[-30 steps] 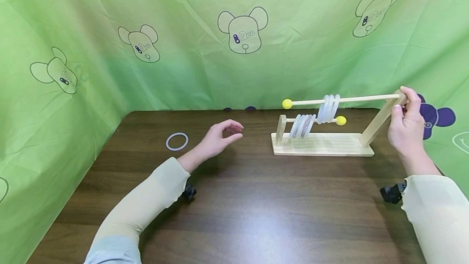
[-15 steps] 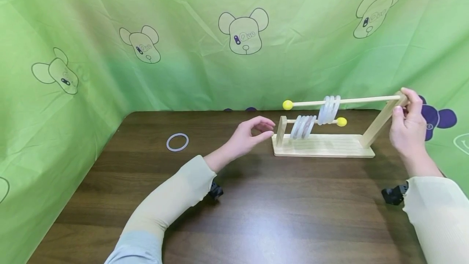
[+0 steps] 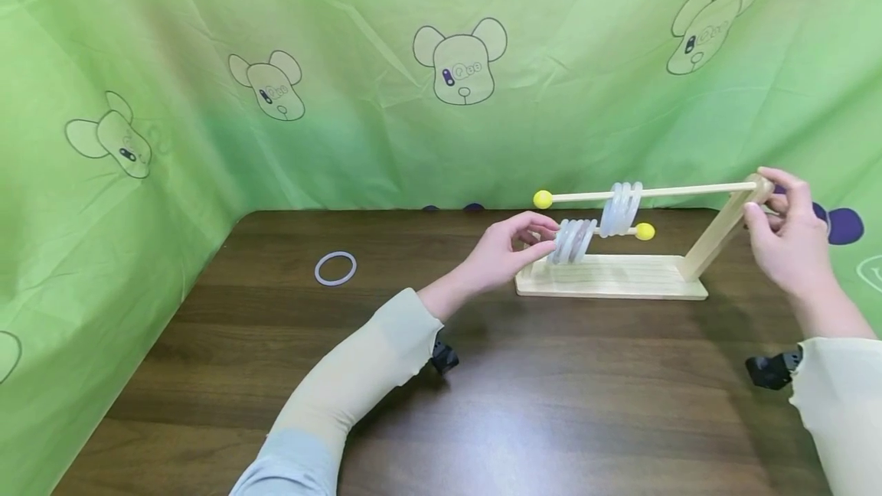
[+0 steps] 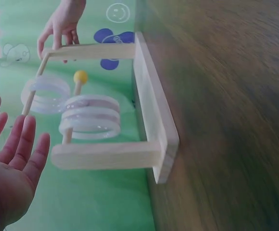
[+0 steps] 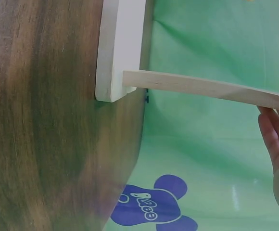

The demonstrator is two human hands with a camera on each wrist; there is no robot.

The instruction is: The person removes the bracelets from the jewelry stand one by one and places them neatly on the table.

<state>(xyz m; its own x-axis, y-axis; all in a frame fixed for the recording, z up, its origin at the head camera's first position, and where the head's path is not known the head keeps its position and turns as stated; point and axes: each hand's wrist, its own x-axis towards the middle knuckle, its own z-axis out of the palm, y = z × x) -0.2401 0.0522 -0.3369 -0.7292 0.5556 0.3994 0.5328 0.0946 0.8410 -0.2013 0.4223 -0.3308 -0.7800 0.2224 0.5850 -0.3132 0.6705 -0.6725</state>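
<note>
A pale wooden stand bears two rods with yellow ball ends. Several translucent rings hang on the lower rod, among them these whitish rings; more rings hang on the upper rod. My left hand is by the short post at the stand's left. In the left wrist view, my left hand's fingers are extended, with no ring between them. At the top of the tall post, my right hand holds the wood with its fingertips. The left hand partly hides the short post in the head view.
A single ring lies flat on the brown table, left of the left forearm. Behind and around the table hangs a green curtain with bear-head prints.
My left hand has moved right across the table to the lower rod's rings. My right hand has shifted slightly right at the tall post, its hold looser.
</note>
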